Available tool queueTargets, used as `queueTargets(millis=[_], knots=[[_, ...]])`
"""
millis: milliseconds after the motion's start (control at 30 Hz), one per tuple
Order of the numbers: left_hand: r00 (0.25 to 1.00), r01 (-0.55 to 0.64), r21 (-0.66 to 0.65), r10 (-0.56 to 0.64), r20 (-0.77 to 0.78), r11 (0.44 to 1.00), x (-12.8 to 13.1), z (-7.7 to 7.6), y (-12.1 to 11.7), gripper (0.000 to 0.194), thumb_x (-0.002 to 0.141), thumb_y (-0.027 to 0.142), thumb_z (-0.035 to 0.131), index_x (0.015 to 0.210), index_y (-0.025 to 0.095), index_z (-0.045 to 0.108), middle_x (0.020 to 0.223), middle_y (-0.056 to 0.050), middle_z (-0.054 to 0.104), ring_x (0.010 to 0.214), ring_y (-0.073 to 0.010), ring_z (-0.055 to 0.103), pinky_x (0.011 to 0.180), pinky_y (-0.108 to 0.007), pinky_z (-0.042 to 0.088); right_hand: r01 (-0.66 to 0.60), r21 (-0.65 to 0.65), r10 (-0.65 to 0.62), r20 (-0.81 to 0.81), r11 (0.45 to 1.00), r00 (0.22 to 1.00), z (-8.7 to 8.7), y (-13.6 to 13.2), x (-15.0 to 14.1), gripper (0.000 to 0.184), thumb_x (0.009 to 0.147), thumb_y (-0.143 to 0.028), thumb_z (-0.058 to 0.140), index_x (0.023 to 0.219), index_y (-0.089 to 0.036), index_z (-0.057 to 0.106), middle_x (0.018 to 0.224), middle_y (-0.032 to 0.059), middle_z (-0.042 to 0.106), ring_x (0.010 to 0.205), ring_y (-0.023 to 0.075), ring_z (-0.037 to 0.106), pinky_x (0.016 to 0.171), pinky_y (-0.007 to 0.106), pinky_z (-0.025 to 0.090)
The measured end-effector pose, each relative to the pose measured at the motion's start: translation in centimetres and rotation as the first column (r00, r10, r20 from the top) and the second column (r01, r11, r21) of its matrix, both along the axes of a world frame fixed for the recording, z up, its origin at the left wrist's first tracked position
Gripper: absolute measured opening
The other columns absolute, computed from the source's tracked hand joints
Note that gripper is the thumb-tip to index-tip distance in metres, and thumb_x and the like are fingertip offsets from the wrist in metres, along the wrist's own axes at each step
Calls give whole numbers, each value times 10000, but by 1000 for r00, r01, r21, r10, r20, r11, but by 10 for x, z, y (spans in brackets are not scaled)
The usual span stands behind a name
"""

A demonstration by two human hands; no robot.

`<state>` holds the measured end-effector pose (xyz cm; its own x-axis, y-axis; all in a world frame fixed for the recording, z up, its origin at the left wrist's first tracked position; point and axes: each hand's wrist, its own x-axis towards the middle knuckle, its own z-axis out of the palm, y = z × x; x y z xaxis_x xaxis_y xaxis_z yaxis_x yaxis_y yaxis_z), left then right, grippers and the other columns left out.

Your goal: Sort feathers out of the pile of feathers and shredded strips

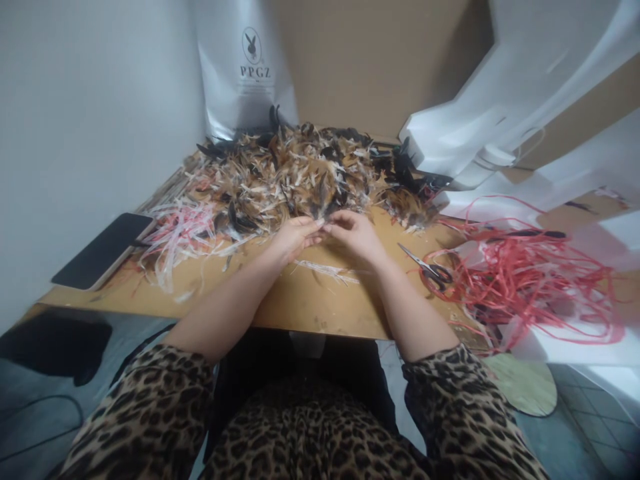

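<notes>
My left hand (299, 237) and my right hand (354, 233) meet at the front edge of a heap of brown, black and white feathers (280, 167). Both are closed in a pinch, fingertips together. A dark, fluffy feather (323, 199) rises from between them, its pale base at the fingertips. Whether it is one feather or a small bunch, I cannot tell. Just below my hands, thin white strips (327, 271) lie on the wooden table (320, 307).
Scissors (431, 268) lie right of my right arm, beside a tangle of red plastic string (535, 280). Pink and white strands (183, 233) lie at left, near a dark flat tablet-like thing (103, 250). A white printed bag (245, 73) stands behind the feathers.
</notes>
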<state>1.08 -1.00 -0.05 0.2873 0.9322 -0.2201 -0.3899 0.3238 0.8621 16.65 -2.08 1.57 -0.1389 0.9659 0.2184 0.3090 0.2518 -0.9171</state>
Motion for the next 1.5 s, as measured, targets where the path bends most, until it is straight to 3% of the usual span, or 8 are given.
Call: queueTargets(millis=[100,267,500,900,1200,1300,1333,1500], knots=[[997,22,50,-18,-80,998,0,1,-1,100,779,162,705,740,73,684,684,-77,705,598,-85,645,565,-171,457,2,-111,-18,-142,994,990,6,-1,1,295,669,-441,716,679,-163,615,667,2,631,630,123,538,648,266,423],[984,67,96,-50,-171,993,1,5,-4,138,787,154,687,681,67,675,674,-79,699,534,-67,608,545,-174,442,41,-136,-65,-176,990,982,4,-1,-1,367,617,-471,761,559,-170,560,543,-37,534,549,89,451,569,241,361],[977,93,112,-69,-203,989,-1,5,-4,183,759,198,731,646,69,666,604,-72,666,500,-65,579,526,-177,431,-52,-239,-44,-379,970,924,-3,2,-3,417,558,-513,815,578,-193,548,568,-14,590,560,128,545,574,275,441],[966,134,141,-97,-242,981,-1,0,-2,204,775,201,706,609,87,667,564,-49,637,467,-61,551,509,-181,422,-37,-262,-86,-446,964,891,-16,7,-9,437,567,-534,808,597,-198,531,533,-18,580,522,128,546,543,279,436],[970,116,119,-87,-229,986,-2,3,-3,188,749,221,744,649,76,681,637,-79,684,491,-67,580,505,-176,438,-55,-261,-62,-424,964,904,-12,5,-8,418,559,-520,807,614,-193,553,562,-20,586,524,114,529,567,275,436],[983,66,103,-47,-180,992,-2,6,-3,153,757,209,741,709,73,688,717,-90,712,537,-67,612,513,-164,441,69,-207,-137,-332,976,933,-2,9,9,325,581,-450,788,676,-184,628,601,-9,611,540,111,519,591,275,428],[987,46,93,-31,-157,995,-3,7,-3,147,761,206,738,722,75,686,735,-90,717,548,-66,618,516,-162,444,182,-155,-220,-279,971,935,0,12,18,281,608,-419,759,704,-177,653,610,-2,617,543,113,511,590,275,421],[996,5,64,0,-86,998,-5,5,0,133,780,203,724,782,77,683,763,-87,721,546,-55,611,524,-161,453,554,88,-561,109,828,821,-9,33,73,179,698,-300,605,712,-136,677,696,58,661,618,148,538,630,284,411]])
